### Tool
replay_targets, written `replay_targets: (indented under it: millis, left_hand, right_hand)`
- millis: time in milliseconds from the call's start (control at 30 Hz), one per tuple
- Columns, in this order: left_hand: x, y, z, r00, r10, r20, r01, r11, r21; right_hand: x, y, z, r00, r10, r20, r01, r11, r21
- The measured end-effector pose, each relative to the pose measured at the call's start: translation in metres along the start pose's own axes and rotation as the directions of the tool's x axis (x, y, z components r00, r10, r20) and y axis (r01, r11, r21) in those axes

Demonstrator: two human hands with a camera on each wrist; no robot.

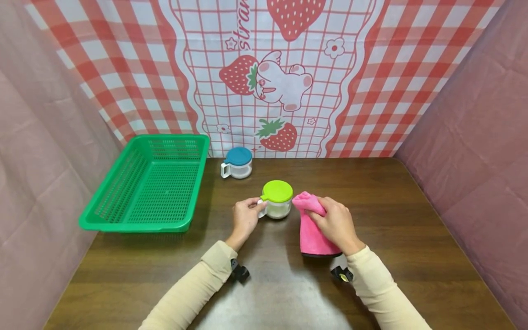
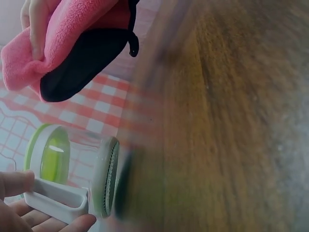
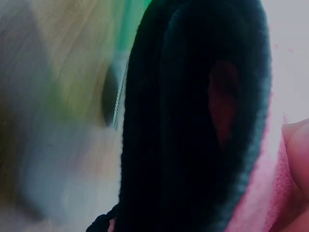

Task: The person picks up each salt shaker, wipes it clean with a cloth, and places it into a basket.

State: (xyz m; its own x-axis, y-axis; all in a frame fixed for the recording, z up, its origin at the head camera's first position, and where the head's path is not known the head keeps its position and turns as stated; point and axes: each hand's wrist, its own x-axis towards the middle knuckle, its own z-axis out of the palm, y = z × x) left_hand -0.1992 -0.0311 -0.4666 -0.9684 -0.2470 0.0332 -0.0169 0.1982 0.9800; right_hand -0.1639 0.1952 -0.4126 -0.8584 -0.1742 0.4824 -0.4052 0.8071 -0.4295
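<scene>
A clear seasoning jar (image 1: 277,210) with a lime-green lid and a white handle is upright in the middle of the head view. My left hand (image 1: 246,217) grips its handle, thumb on top in the left wrist view. The jar's base is close to the tabletop; whether it touches I cannot tell. Just right of the jar, my right hand (image 1: 337,223) holds a folded pink towel (image 1: 315,233) with black edging. Its bunched upper end is beside the lid. In the right wrist view the towel's dark edge (image 3: 145,145) hides most of the scene.
A green plastic basket (image 1: 198,183) stands at the left of the brown wooden table (image 1: 396,220). Behind the green-lidded jar is a similar jar with a blue lid (image 1: 238,156), its handle toward the left. A strawberry-print cloth (image 1: 359,105) hangs along the back.
</scene>
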Motion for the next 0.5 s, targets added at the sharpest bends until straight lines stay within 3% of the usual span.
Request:
replay_targets:
  millis: [500]
  left_hand:
    - [0.001, 0.005, 0.003, 0.999, 0.041, -0.029, -0.038, 0.996, 0.075]
  right_hand:
    - [0.005, -0.005, 0.02, 1.0, -0.021, 0.017, 0.022, 0.998, -0.064]
